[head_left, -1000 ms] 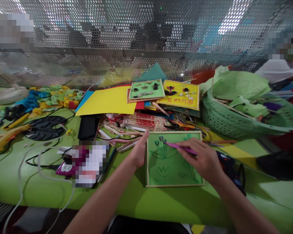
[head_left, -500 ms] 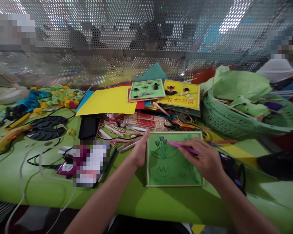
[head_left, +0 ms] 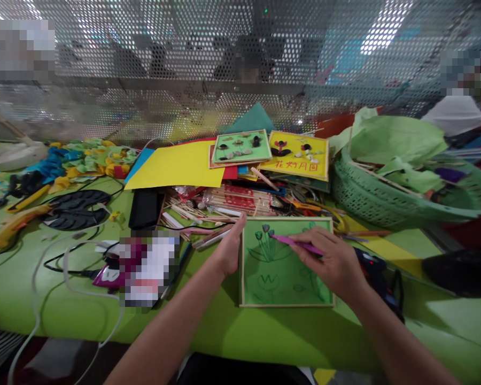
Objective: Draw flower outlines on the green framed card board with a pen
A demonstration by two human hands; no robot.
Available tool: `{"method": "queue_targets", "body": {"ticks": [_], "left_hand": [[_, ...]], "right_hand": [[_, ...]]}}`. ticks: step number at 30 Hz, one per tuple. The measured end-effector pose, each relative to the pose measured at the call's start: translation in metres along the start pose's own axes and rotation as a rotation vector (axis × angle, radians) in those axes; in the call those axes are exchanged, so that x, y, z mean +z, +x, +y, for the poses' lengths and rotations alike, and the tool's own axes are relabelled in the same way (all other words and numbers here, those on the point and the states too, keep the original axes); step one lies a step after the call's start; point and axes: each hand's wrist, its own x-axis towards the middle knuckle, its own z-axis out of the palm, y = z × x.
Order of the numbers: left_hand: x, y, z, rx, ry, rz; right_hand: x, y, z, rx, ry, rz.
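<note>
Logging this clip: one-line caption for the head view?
Left hand steadies a green framed board while the right hand holds a purple pen to it.

A lime-green table (head_left: 264, 337) carried a green framed card (head_left: 284, 267) near its front edge, with a pile of wooden sticks (head_left: 208, 214) and a black box (head_left: 144, 209) just behind. A yellow sheet (head_left: 176, 168) lay farther back. A green basket (head_left: 385, 200) stood at the right, white cables (head_left: 64, 267) trailed at the left.
</note>
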Motion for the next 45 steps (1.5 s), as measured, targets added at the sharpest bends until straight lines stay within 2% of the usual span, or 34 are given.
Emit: {"method": "queue_targets", "body": {"ticks": [11, 20, 24, 35, 42, 45], "left_hand": [[-0.0035, 0.0009, -0.0019, 0.005, 0.015, -0.016], [0.0011, -0.0008, 0.0015, -0.034, 0.058, 0.049], [0.0035, -0.0036, 0.0051, -0.027, 0.077, 0.106], [0.0034, -0.0039, 0.0048, -0.002, 0.080, 0.098], [0.0012, -0.0034, 0.0028, 0.018, 0.056, 0.025], [0.0012, -0.0019, 0.0010, -0.004, 0.081, 0.058]], "right_hand": [[0.0009, -0.0005, 0.0007, -0.028, -0.017, -0.001], [-0.0006, -0.0006, -0.0007, -0.024, -0.012, 0.014], [-0.0030, -0.0035, 0.0010, -0.024, 0.035, 0.066], [-0.0027, -0.0022, 0.0011, -0.045, -0.009, 0.095], [0.0013, -0.0040, -0.0005, -0.065, 0.016, 0.029], [0.0043, -0.0055, -0.0024, -0.070, 0.022, -0.001]]}}
